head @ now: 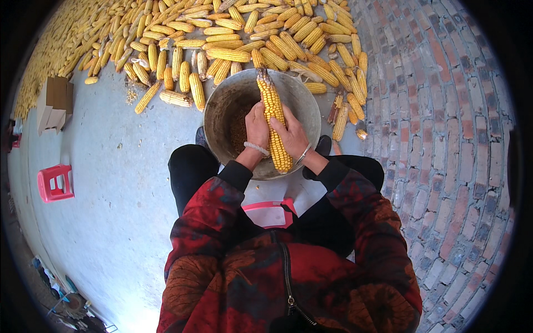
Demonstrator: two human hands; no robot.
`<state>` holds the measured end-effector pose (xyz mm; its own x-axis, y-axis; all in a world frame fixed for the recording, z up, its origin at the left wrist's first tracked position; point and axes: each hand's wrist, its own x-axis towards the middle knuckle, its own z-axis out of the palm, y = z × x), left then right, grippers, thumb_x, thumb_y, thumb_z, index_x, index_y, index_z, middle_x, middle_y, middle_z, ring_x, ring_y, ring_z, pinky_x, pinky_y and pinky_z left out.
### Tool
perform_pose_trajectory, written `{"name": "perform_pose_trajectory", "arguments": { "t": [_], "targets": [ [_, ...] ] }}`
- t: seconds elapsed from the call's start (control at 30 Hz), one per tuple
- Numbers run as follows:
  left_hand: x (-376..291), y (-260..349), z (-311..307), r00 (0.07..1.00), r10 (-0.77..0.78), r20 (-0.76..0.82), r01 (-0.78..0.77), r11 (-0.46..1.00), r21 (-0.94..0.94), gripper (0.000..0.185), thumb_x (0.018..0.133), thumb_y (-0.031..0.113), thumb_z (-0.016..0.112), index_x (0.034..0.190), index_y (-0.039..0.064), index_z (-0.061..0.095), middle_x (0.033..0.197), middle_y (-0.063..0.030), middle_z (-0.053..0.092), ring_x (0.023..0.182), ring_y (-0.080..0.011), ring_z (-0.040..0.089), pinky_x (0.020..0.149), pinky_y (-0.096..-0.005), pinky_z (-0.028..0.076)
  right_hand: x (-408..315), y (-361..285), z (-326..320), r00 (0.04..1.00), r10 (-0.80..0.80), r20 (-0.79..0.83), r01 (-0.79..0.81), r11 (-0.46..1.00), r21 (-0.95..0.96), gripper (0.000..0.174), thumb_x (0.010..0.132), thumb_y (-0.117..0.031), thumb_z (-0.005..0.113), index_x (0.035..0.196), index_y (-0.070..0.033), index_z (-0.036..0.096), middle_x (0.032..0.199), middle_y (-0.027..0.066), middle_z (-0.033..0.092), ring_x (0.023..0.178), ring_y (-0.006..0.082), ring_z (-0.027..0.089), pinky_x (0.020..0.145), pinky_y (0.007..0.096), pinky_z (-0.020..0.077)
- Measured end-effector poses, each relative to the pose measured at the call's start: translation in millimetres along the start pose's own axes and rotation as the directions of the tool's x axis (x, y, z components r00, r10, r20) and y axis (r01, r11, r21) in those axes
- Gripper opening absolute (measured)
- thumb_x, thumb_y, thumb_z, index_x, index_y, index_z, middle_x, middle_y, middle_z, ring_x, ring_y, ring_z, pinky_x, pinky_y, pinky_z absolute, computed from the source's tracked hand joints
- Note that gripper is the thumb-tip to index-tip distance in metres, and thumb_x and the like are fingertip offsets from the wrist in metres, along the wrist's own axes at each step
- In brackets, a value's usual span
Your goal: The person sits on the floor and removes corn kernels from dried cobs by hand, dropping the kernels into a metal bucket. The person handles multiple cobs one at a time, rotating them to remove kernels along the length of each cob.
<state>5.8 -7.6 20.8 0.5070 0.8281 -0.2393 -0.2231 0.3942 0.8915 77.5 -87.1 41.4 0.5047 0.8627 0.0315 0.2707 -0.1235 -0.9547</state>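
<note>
Both of my hands grip one long ear of yellow corn (272,104) above a wide, worn metal pot (306,93). My left hand (257,128) closes on the cob's left side, a bead bracelet at its wrist. On the other side, my right hand (294,134) holds it with the thumb laid across the kernels; a metal bangle circles that wrist. The cob's dark, shrivelled tip points away from me, and its thick end comes towards me over the near rim. Brownish loose matter (238,129) shows in the pot's bottom, partly hidden by my left hand.
A large heap of corn ears (225,41) spreads across the floor beyond the pot. To the right rises a brick wall (441,166). A cardboard box (56,102) and a pink plastic stool (56,183) stand at left. Another pink stool (266,205) shows between my legs.
</note>
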Motion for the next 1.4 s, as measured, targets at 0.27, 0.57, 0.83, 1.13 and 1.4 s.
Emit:
{"name": "perform_pose_trajectory", "arguments": {
  "t": [0.27,0.57,0.83,1.13,1.4],
  "targets": [
    [-7,-6,7,0.998,-0.032,0.051,0.032,0.999,-0.011,0.04,0.098,0.032,0.036,0.096,-0.003,0.055,0.088,-0.0079,0.058,0.078,-0.0115,0.05,0.07,-0.0273,0.043,6,8,-1,0.997,0.078,-0.024,-0.076,0.995,0.068,0.043,0.091,-0.026,0.05,0.125,0.001,0.043,0.11,0.0128,0.056,0.1,0.0169,0.053,0.087,0.0288,0.0408],
    [-10,-11,5,0.993,0.115,-0.003,-0.113,0.979,0.171,0.041,0.099,0.029,0.032,0.087,-0.003,0.054,0.075,-0.0093,0.057,0.069,-0.0146,0.05,0.064,-0.0319,0.043,3,3,0,0.995,0.087,-0.051,-0.085,0.995,0.042,0.042,0.091,-0.026,0.05,0.124,0.0,0.044,0.108,0.0132,0.058,0.099,0.018,0.054,0.086,0.0299,0.0417],
    [-3,-18,-6,0.994,0.11,-0.023,-0.1,0.96,0.26,0.031,0.097,0.02,0.037,0.092,-0.003,0.057,0.081,-0.0048,0.058,0.073,-0.0102,0.051,0.067,-0.026,0.044,2,1,1,0.997,0.054,-0.056,-0.053,0.998,0.016,0.049,0.089,-0.033,0.052,0.125,-0.001,0.042,0.108,0.02,0.058,0.1,0.0297,0.056,0.085,0.0349,0.0432],
    [-2,-8,0,0.975,-0.182,-0.128,0.167,0.979,-0.115,0.031,0.095,0.021,0.044,0.086,-0.004,0.06,0.078,-0.0035,0.059,0.07,-0.0089,0.051,0.063,-0.0247,0.043,10,6,1,0.996,0.007,-0.087,-0.006,1.0,0.008,0.046,0.089,-0.028,0.053,0.124,0.0,0.044,0.104,0.0152,0.06,0.095,0.0225,0.058,0.082,0.0316,0.0446],
    [2,-20,-2,0.989,-0.134,-0.064,0.144,0.972,0.188,0.056,0.095,0.043,0.037,0.09,-0.009,0.059,0.084,-0.0155,0.062,0.077,-0.0202,0.055,0.072,-0.0341,0.043,23,5,-6,0.983,0.023,-0.185,-0.039,0.996,-0.085,0.041,0.084,-0.039,0.057,0.1,-0.002,0.054,0.087,0.0195,0.063,0.083,0.0339,0.062,0.07,0.0399,0.0472]
  ]
}}
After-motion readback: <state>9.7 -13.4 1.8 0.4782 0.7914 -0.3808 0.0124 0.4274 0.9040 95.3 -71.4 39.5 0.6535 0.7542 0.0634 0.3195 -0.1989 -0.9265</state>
